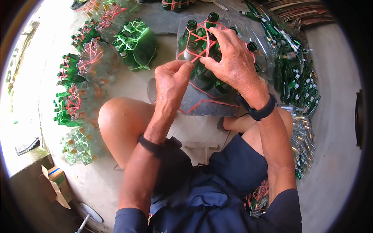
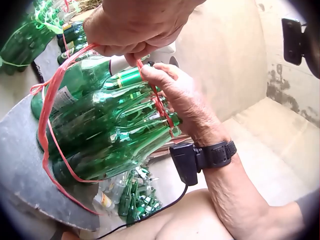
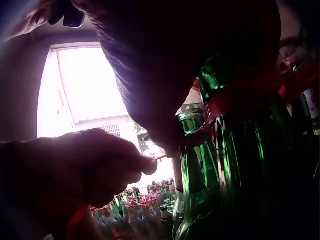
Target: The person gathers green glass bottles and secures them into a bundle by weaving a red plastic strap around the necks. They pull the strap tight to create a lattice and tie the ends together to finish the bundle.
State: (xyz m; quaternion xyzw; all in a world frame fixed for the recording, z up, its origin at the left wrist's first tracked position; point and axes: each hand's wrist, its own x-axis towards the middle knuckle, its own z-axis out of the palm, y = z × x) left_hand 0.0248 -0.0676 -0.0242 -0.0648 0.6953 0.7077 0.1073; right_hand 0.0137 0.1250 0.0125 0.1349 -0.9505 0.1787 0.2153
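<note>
A bundle of green glass bottles [image 1: 191, 26] stands upright on a grey board [image 1: 211, 110] between the person's knees. Red plastic twine [image 2: 48, 117] loops round the bodies and criss-crosses the necks. At the near side of the bundle, the left hand [image 1: 171, 79] pinches a strand between thumb and curled fingers and draws it taut. Over the bottle tops the right hand [image 1: 237, 64] bends its fingers and thumb round the twine at the necks. One neck [image 1: 190, 50] bears a whitish covering. In the right wrist view both hands are dark against a bright window.
On the left stand several tied bundles of green and clear bottles [image 1: 91, 56], one wrapped in green twine [image 1: 134, 42]. Loose bottles [image 1: 295, 77] lie heaped along the right. A cardboard box [image 1: 58, 182] sits at lower left, beside a round metal base [image 1: 91, 213].
</note>
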